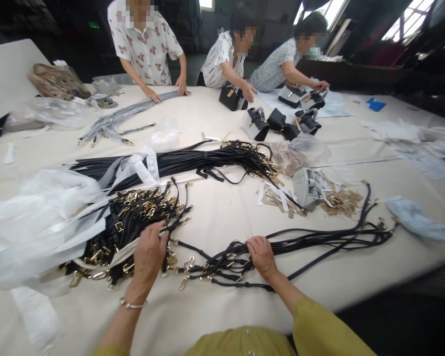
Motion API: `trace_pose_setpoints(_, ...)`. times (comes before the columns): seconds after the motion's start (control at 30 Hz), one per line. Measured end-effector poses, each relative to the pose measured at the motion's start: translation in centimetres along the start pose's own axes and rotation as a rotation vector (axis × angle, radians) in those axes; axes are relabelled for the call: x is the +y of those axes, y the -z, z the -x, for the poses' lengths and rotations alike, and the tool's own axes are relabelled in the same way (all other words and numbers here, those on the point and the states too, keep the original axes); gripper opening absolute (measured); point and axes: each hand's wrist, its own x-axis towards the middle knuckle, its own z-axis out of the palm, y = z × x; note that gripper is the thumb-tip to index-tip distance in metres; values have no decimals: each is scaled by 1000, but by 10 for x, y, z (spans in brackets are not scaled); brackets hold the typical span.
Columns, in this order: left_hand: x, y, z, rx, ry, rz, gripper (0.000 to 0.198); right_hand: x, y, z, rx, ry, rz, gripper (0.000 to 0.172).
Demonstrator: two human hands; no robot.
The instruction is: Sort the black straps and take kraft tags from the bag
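Observation:
My left hand is at the right edge of a heaped pile of black bag straps with gold clasps and buckles. Its fingers curl around a black strap at the pile's edge, partly hidden behind the hand. To the right, a looser bundle of black straps lies lengthwise on the table, gold hooks at both ends. My right hand is bent over the left part of this bundle, its fingers closed on the straps. A pale strip lies across the pile beside my left hand.
Behind the pile lies a long tied bundle of black straps. Clear plastic covers the left side. A grey container stands among paper scraps. Black handbags and several co-workers are across the table. A light-blue cloth lies right.

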Motion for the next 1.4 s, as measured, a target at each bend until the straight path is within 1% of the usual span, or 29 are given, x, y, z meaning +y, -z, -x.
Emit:
trace_pose_setpoints(0.07, 27, -21, 27, -164, -135, 130, 27, -4, 5, -2, 7, 12, 0, 25)
trace_pose_setpoints(0.1, 41, -32, 42, -256, -188, 154, 26, -8, 9, -1, 16, 31, -3, 23)
trace_pose_setpoints(0.17, 63, -54, 70, -392, -254, 153, 37, -19, 17, 6, 21, 98, -32, 22)
trace_pose_setpoints(0.23, 75, -70, 89, -456, -269, 139, 45, -32, 25, 21, -28, 196, -104, 19)
trace_pose_setpoints(0.27, 78, -74, 95, -469, -263, 138, 47, -38, 27, 31, -79, 247, -150, 16)
trace_pose_setpoints(0.33, 76, -75, 97, -474, -252, 148, 44, -49, 29, 52, -189, 316, -220, 11)
trace_pose_setpoints(0.4, 70, -69, 90, -478, -255, 158, 40, -56, 26, 68, -237, 326, -233, 14)
trace_pose_setpoints(0.47, 61, -60, 74, -452, -254, 147, 33, -60, 20, 75, -217, 292, -210, 23)
trace_pose_setpoints(0.53, 50, -53, 52, -376, -223, 98, 28, -61, 14, 74, -180, 248, -188, 27)
trace_pose_setpoints(0.6, 38, -49, 30, -292, -163, 10, 28, -63, 10, 70, -163, 221, -176, 26)
trace_pose_setpoints(0.63, 32, -48, 20, -268, -130, -43, 30, -64, 9, 68, -160, 213, -169, 26)
trace_pose_setpoints(0.7, 21, -48, 2, -270, -88, -145, 33, -66, 5, 67, -153, 205, -154, 24)
trace_pose_setpoints(0.77, 13, -49, -9, -301, -93, -223, 31, -67, 0, 70, -113, 217, -138, 21)
trace_pose_setpoints(0.8, 11, -50, -11, -314, -107, -250, 30, -66, -3, 71, -74, 236, -133, 17)
trace_pose_setpoints(0.87, 9, -52, -13, -324, -126, -277, 30, -64, -7, 72, -19, 324, -132, 8)
trace_pose_setpoints(0.93, 10, -55, -10, -322, -118, -279, 29, -62, -3, 66, -27, 427, -154, 3)
trace_pose_setpoints(1.0, 13, -58, -6, -316, -90, -272, 28, -61, 6, 51, -72, 454, -190, 4)
trace_pose_setpoints(1.03, 14, -59, -4, -309, -74, -271, 29, -62, 11, 39, -81, 426, -204, 7)
trace_pose_setpoints(1.13, 18, -61, -2, -298, -52, -280, 36, -62, 20, -1, -46, 266, -208, 15)
trace_pose_setpoints(1.23, 22, -61, -5, -326, -68, -270, 35, -58, 12, -32, -8, 155, -177, 17)
trace_pose_setpoints(1.3, 25, -61, -8, -357, -72, -251, 32, -55, 1, -37, -18, 127, -147, 12)
trace_pose_setpoints(1.33, 27, -61, -10, -372, -66, -243, 31, -53, -6, -35, -29, 124, -130, 11)
trace_pose_setpoints(1.4, 31, -61, -13, -402, -42, -222, 30, -52, -16, -24, -47, 141, -90, 14)
